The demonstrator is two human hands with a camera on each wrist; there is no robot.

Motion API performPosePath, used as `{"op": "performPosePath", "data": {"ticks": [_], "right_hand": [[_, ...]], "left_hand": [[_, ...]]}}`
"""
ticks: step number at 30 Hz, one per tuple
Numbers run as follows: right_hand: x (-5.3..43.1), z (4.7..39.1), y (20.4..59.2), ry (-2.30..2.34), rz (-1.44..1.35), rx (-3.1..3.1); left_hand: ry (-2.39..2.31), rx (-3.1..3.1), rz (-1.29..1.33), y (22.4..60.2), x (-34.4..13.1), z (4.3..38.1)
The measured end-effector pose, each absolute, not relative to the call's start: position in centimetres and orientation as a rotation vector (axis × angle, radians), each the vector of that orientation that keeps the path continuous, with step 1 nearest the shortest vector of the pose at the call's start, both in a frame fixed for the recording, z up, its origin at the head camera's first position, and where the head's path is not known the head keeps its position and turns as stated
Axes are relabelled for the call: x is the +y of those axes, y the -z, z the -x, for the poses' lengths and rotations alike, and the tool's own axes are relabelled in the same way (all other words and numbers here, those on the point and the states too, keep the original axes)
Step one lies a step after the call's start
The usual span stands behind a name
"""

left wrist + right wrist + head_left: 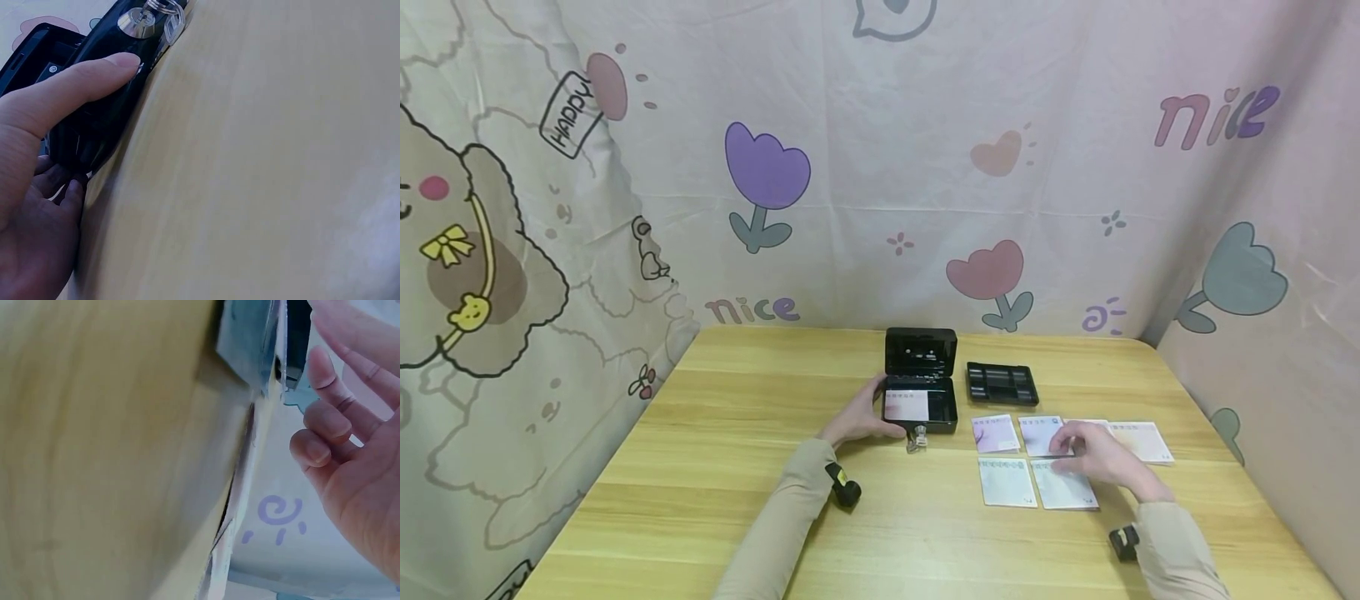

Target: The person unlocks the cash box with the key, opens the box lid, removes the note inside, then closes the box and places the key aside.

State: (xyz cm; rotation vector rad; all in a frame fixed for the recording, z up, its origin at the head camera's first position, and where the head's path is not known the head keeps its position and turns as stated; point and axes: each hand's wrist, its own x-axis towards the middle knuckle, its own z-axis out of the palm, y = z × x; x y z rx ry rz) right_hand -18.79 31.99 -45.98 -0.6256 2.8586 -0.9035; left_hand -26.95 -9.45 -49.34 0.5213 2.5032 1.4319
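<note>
A black cash box (957, 408) stands with its lid raised, and a pale pink paper slip (907, 406) lies in its left part. My left hand (868, 414) grips the box's left front corner. In the left wrist view the thumb (94, 81) lies along the front beside the lock (139, 24), and the other fingers are at the side. Keys (919, 437) hang from the lock. My right hand (1101, 454) is over the printed paper stacks, its fingertips close above a bluish stack (1037, 433) and a pale green one (1067, 492). Its fingers bend loosely in the right wrist view.
Behind the paper stacks lies a black compartment tray (1002, 385). A purplish stack (995, 434) and another pale green stack (1007, 483) lie left of my right hand, and a pale pink one (1142, 442) lies to its right. Printed cloth (880, 167) hangs behind the wooden table (737, 400).
</note>
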Motion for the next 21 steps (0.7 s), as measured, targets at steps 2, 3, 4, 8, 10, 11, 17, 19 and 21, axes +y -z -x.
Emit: {"op": "performPosePath", "data": {"ticks": [2,3,4,8,10,11,17,19,21], "right_hand": [[31.8,18.7,45.7,0.910,0.634,2.861],[31.7,18.7,45.5,0.913,0.640,2.864],[31.6,18.7,45.3,0.916,0.647,2.871],[30.9,18.8,44.4,0.947,0.719,2.914],[30.4,18.9,44.0,0.950,0.760,2.934],[30.1,19.0,43.8,0.952,0.778,2.942],[27.8,19.6,42.5,0.923,0.863,2.978],[26.9,19.9,42.3,0.923,0.897,2.981],[26.0,20.3,42.1,0.930,0.922,2.978]], "left_hand": [[-1.430,2.503,-0.522,49.4,-9.4,27.0],[-1.430,2.502,-0.523,49.4,-9.4,27.0],[-1.430,2.502,-0.523,49.4,-9.4,27.0],[-1.431,2.503,-0.525,49.4,-9.4,27.0],[-1.430,2.503,-0.527,49.4,-9.4,27.0],[-1.429,2.503,-0.529,49.4,-9.4,27.0],[-1.435,2.496,-0.532,49.4,-9.5,27.0],[-1.435,2.494,-0.536,49.4,-9.6,26.9],[-1.438,2.492,-0.545,49.3,-9.6,26.9]]}}
